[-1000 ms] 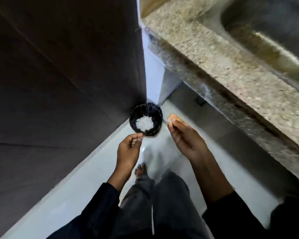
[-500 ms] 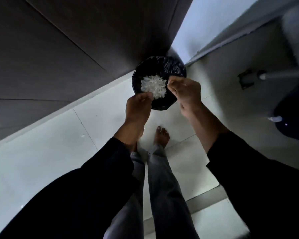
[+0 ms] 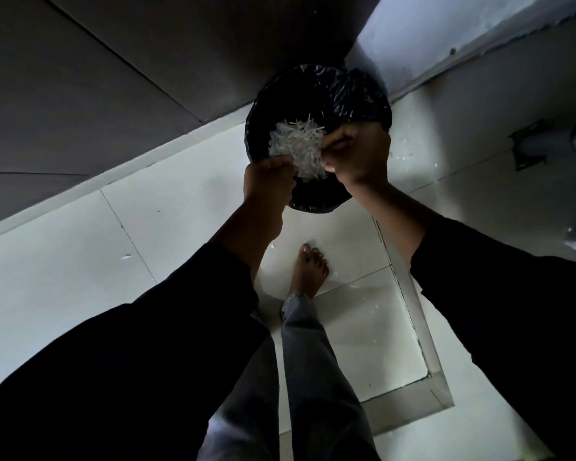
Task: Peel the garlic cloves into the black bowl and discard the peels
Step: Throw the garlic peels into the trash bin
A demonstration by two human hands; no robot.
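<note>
A round bin lined with a black plastic bag stands on the floor against the dark cabinet. A heap of pale garlic peels lies inside it. My left hand hovers over the bin's near rim, fingers pinched together at the edge of the heap. My right hand is above the bin's right side, fingers bunched and pointing down at the peels. Both hands seem to pinch small bits of peel. The black bowl and the garlic cloves are out of view.
A dark cabinet front fills the upper left. Below me are white floor tiles, my bare foot and grey trouser legs. A raised grey floor edge runs at the right, and a metal fitting sits on the wall.
I have leaned down toward the bin, so the countertop and sink left the view. Both hands moved from in front of the bin to directly over it, fingers now turned down.
</note>
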